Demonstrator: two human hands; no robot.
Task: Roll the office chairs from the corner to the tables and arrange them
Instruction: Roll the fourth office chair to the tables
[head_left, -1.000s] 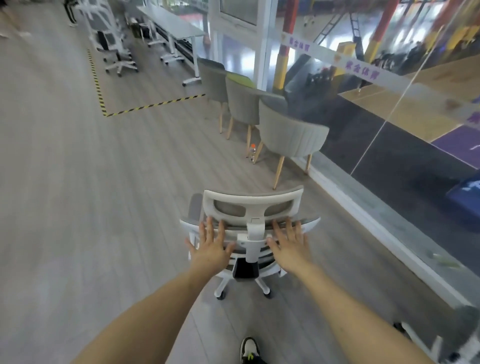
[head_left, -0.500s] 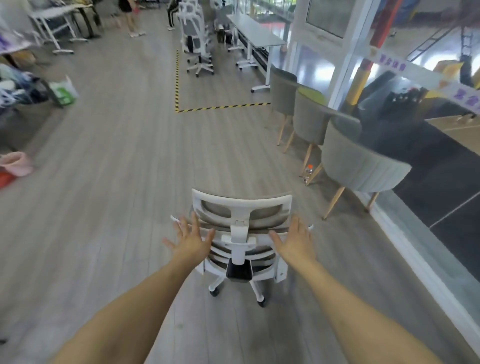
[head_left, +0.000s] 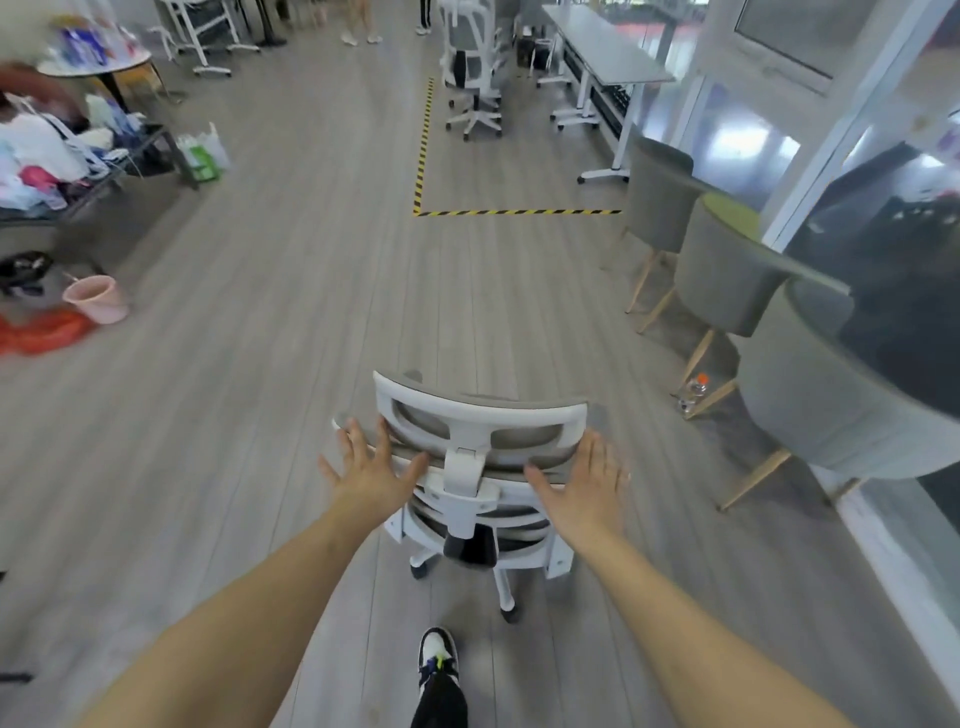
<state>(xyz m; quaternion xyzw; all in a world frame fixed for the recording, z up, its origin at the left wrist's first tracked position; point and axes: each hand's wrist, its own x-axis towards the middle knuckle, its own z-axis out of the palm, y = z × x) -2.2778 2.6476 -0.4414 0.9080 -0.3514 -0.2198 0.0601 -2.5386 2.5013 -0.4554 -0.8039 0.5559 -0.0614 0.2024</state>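
A white office chair (head_left: 480, 415) with grey mesh back stands on its castors right in front of me, its back facing me. My left hand (head_left: 371, 470) lies flat with fingers spread on the left of the backrest's top edge. My right hand (head_left: 584, 480) rests the same way on the right side. Neither hand wraps around the frame. Far ahead, a long grey table (head_left: 605, 47) on white legs stands by the glass wall, with more white office chairs (head_left: 470, 62) beside it.
Three grey upholstered chairs (head_left: 727, 265) with wooden legs line the glass wall on the right, a small bottle (head_left: 693, 392) under them. Yellow-black floor tape (head_left: 423, 156) marks a zone ahead. Left side holds a pink bucket (head_left: 98, 299), a cluttered low table (head_left: 57, 161) and bags. People's legs (head_left: 358, 21) stand far off.
The chair and I have rolled forward and turned left away from the glass wall. The table and other office chairs now lie more straight ahead. Both hands stay on the backrest.
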